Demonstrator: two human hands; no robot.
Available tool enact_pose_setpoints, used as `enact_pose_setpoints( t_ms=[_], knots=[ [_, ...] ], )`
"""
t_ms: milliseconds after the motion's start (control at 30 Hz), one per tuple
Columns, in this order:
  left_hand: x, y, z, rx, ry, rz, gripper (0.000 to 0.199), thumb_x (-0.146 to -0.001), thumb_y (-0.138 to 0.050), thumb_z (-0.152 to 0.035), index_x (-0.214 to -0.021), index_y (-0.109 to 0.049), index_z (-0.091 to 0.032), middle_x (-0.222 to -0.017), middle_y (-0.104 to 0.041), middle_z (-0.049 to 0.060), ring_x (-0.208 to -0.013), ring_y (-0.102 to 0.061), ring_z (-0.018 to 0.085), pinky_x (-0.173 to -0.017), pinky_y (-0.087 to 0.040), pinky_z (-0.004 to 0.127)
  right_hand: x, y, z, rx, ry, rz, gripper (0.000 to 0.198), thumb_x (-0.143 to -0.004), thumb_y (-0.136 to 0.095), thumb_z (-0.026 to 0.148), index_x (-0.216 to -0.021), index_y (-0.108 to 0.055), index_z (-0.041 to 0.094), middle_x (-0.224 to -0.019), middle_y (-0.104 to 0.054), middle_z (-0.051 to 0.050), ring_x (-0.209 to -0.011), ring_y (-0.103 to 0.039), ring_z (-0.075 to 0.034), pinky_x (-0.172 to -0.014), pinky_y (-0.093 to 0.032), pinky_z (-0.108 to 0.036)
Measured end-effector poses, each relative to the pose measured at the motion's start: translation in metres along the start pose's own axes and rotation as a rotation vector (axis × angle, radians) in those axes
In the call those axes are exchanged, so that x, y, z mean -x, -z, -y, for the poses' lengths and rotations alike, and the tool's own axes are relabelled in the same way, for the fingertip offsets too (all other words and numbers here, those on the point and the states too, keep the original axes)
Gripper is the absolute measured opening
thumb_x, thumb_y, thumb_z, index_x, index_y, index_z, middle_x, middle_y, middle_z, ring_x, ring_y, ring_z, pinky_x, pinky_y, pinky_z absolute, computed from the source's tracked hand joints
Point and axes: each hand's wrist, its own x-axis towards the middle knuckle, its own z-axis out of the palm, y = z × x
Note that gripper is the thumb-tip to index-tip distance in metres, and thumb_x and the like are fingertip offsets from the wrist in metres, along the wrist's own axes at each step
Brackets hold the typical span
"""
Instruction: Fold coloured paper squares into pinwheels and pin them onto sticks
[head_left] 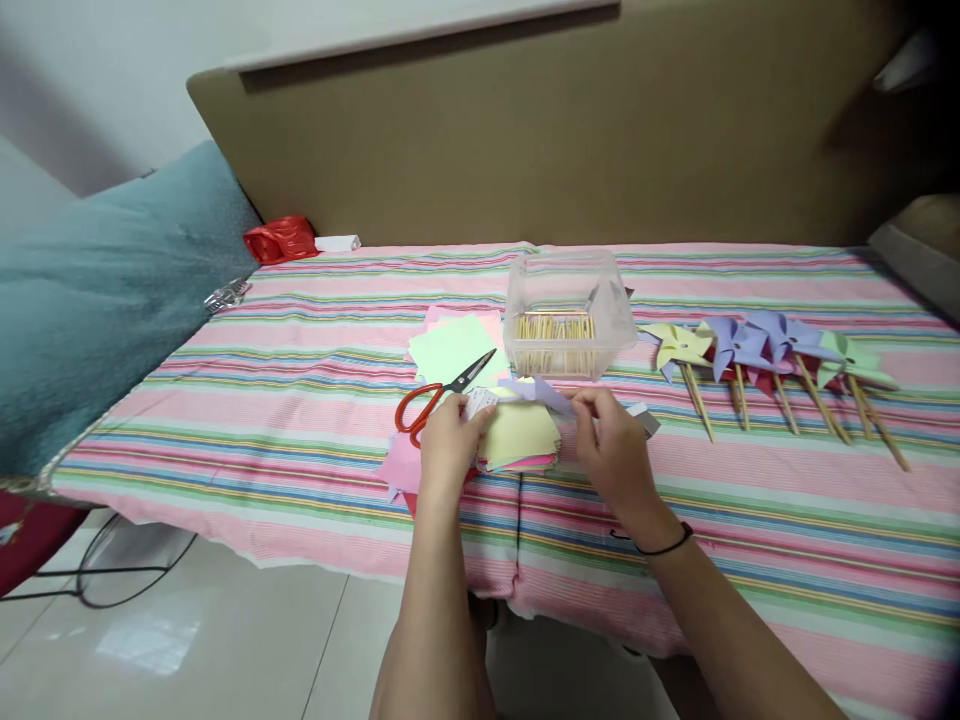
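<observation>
My left hand (pixel 448 440) is closed on a small white sheet with faint print (pixel 480 402), beside the orange-handled scissors (pixel 435 398). My right hand (pixel 611 445), with a dark band at its wrist, pinches the end of a purple paper piece (pixel 541 394). That piece reaches leftward over a stack of cut papers (pixel 521 437), pale yellow on top. The scissors lie partly open on pale green paper sheets (pixel 452 348). Behind the stack stands a clear plastic box (pixel 626 335) with many short wooden sticks (pixel 556 345) in it.
Several paper pinwheels on sticks (pixel 739 350) lie in a row at the right. Pink paper (pixel 403 463) sticks out left of my left hand. A red plastic packet (pixel 281 240) and a teal cushion (pixel 112 290) are at the far left. Striped cloth (pixel 300 430) covers the surface.
</observation>
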Motion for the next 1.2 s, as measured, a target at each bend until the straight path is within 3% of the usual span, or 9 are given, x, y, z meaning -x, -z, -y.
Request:
enact_pose_setpoints(
  t_ms=[300, 500, 633, 700, 767, 867, 967, 1067, 1200],
  knots=[
    [0.006, -0.008, -0.028, -0.491, -0.168, 0.1, 0.028, -0.074, -0.068, -0.029, -0.101, -0.066, -0.021, -0.102, -0.07, 0.009, -0.091, -0.063, 0.026, -0.073, -0.039, 0.031, -0.008, 0.037, -0.007, -0.058, -0.169, -0.249, 0.015, -0.091, -0.045, 0.031, -0.084, -0.054, 0.02, -0.078, -0.065, -0.004, -0.061, -0.058, -0.016, -0.052, -0.04, -0.026],
    [0.004, -0.016, -0.026, -0.364, -0.167, 0.094, 0.022, -0.065, -0.075, -0.022, -0.086, -0.069, -0.021, -0.095, -0.067, 0.011, -0.088, -0.06, 0.028, -0.069, -0.037, 0.031, -0.006, 0.043, -0.012, -0.162, -0.174, -0.257, 0.014, -0.091, -0.047, 0.031, -0.086, -0.055, 0.021, -0.084, -0.065, -0.005, -0.07, -0.059, -0.016, -0.058, -0.044, -0.027],
    [0.005, -0.021, -0.025, -0.289, -0.251, -0.051, 0.03, -0.06, -0.079, -0.026, -0.088, -0.07, -0.022, -0.099, -0.064, 0.01, -0.096, -0.055, 0.028, -0.075, -0.039, 0.032, -0.006, 0.046, -0.012, -0.196, -0.162, -0.281, 0.013, -0.092, -0.047, 0.03, -0.086, -0.056, 0.022, -0.083, -0.064, -0.004, -0.072, -0.061, -0.017, -0.059, -0.045, -0.027],
    [0.006, -0.025, -0.029, -0.154, -0.291, -0.08, 0.023, -0.069, -0.073, -0.035, -0.086, -0.07, -0.02, -0.094, -0.065, 0.01, -0.091, -0.056, 0.026, -0.077, -0.041, 0.033, -0.007, 0.049, -0.011, -0.183, -0.128, -0.305, 0.013, -0.093, -0.046, 0.028, -0.087, -0.056, 0.022, -0.086, -0.065, -0.005, -0.077, -0.062, -0.018, -0.062, -0.047, -0.028],
    [0.009, -0.03, -0.036, 0.121, -0.246, 0.033, 0.03, -0.081, -0.058, -0.046, -0.078, -0.068, -0.018, -0.082, -0.067, 0.009, -0.076, -0.058, 0.021, -0.072, -0.043, 0.032, -0.007, 0.053, -0.009, -0.144, -0.044, -0.319, 0.011, -0.093, -0.045, 0.023, -0.09, -0.055, 0.022, -0.091, -0.066, -0.007, -0.085, -0.063, -0.019, -0.068, -0.048, -0.03],
    [0.015, -0.037, -0.049, 0.623, -0.009, 0.434, 0.056, -0.082, -0.042, -0.065, -0.081, -0.067, -0.014, -0.078, -0.07, 0.012, -0.064, -0.062, 0.02, -0.062, -0.047, 0.032, -0.008, 0.062, -0.007, -0.061, 0.209, -0.254, 0.013, -0.091, -0.044, 0.014, -0.093, -0.053, 0.024, -0.097, -0.067, -0.007, -0.097, -0.062, -0.022, -0.083, -0.048, -0.038],
    [0.022, -0.04, -0.059, 1.021, 0.139, 0.718, 0.075, -0.076, -0.038, -0.076, -0.098, -0.067, -0.011, -0.094, -0.071, 0.018, -0.08, -0.068, 0.025, -0.072, -0.052, 0.036, -0.008, 0.069, -0.008, 0.043, 0.452, -0.109, 0.018, -0.088, -0.047, 0.009, -0.093, -0.052, 0.025, -0.105, -0.067, -0.006, -0.104, -0.058, -0.024, -0.092, -0.043, -0.045],
    [0.026, -0.042, -0.066, 1.203, 0.151, 0.695, 0.072, -0.077, -0.043, -0.073, -0.112, -0.063, -0.013, -0.104, -0.07, 0.016, -0.095, -0.067, 0.027, -0.079, -0.053, 0.037, -0.005, 0.07, -0.01, 0.133, 0.539, -0.025, 0.018, -0.087, -0.05, 0.009, -0.094, -0.053, 0.026, -0.114, -0.065, -0.005, -0.11, -0.054, -0.025, -0.093, -0.042, -0.047],
    [0.026, -0.047, -0.066, 1.166, 0.167, 0.497, 0.046, -0.074, -0.069, -0.036, -0.113, -0.062, -0.014, -0.108, -0.07, 0.011, -0.098, -0.066, 0.024, -0.083, -0.053, 0.033, -0.002, 0.068, -0.012, 0.161, 0.535, 0.066, 0.018, -0.088, -0.05, 0.01, -0.092, -0.056, 0.027, -0.121, -0.063, -0.004, -0.116, -0.05, -0.025, -0.094, -0.041, -0.048]
  ],
)
